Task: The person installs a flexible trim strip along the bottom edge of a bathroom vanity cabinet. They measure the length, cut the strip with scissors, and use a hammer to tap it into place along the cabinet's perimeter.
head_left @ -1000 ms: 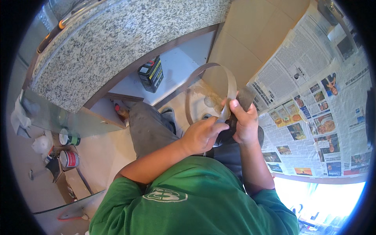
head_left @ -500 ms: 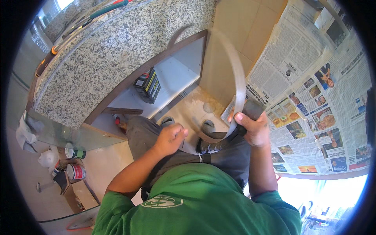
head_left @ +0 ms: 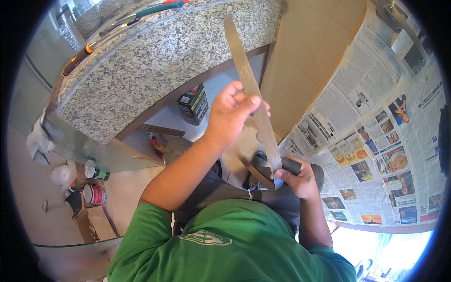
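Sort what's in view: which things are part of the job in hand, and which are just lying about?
In hand:
long flat metal strip, pinched by left hand
its lower end, held by right hand

Lying about:
small dark box under granite counter
paint cans on floor
newspaper
tools on counter

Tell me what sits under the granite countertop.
Under the granite countertop a white shelf holds a small dark box with yellow edging. The left hand and the long flat strip it grips cover part of the shelf; farther back is out of sight.
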Demonstrator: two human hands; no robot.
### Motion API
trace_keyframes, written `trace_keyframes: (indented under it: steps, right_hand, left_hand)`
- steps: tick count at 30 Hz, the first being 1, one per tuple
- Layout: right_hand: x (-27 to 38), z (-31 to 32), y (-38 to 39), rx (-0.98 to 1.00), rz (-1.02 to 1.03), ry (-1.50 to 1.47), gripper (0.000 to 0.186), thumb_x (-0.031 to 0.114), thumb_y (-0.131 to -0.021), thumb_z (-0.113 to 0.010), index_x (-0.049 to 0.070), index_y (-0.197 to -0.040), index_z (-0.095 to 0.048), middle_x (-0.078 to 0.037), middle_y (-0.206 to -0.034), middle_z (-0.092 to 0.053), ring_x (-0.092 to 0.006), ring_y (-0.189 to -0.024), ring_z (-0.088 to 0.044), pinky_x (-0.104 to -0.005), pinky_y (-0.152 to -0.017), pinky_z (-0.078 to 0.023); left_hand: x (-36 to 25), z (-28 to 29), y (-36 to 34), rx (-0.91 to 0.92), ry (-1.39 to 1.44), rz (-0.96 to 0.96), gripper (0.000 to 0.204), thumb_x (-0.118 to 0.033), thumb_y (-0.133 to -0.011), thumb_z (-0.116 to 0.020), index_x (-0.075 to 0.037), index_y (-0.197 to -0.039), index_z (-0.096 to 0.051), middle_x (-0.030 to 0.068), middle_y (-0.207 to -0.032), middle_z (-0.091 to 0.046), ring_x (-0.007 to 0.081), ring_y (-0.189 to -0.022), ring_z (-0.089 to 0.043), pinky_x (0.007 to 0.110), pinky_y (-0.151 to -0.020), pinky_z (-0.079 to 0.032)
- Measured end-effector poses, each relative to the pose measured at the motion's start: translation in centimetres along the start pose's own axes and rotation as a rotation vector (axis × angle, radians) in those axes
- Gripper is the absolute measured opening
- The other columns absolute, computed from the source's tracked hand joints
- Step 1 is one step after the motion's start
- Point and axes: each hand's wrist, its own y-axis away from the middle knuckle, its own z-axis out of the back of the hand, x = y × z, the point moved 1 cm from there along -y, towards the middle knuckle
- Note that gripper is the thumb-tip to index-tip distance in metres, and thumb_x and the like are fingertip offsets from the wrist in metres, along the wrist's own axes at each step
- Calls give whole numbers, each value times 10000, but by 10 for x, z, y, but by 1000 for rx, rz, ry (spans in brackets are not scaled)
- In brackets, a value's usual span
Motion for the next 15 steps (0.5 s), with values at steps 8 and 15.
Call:
trace_keyframes:
  steps: [8, 15]
  right_hand:
    - [-29, 10, 10, 64, -73, 64, 97, 76, -884, -711, 11, -934, -659, -27, -796, -680, -102, -733, -588, -267, -683, -462]
    - [-25, 14, 15, 147, -108, 78, 98, 77, -890, -700, 14, -955, -664, -21, -812, -683, -110, -743, -601, -276, -695, -478]
  left_hand:
    - [-28, 23, -27, -117, -100, -192, 363, -3, -893, -650, 2, -1205, -464, 173, -1031, -684, 246, -898, -700, 379, -852, -561]
    - [-58, 45, -29, -86, -274, -405, 547, 16, -858, -691, -32, -1318, -399, 171, -1146, -650, 215, -929, -682, 376, -869, -566]
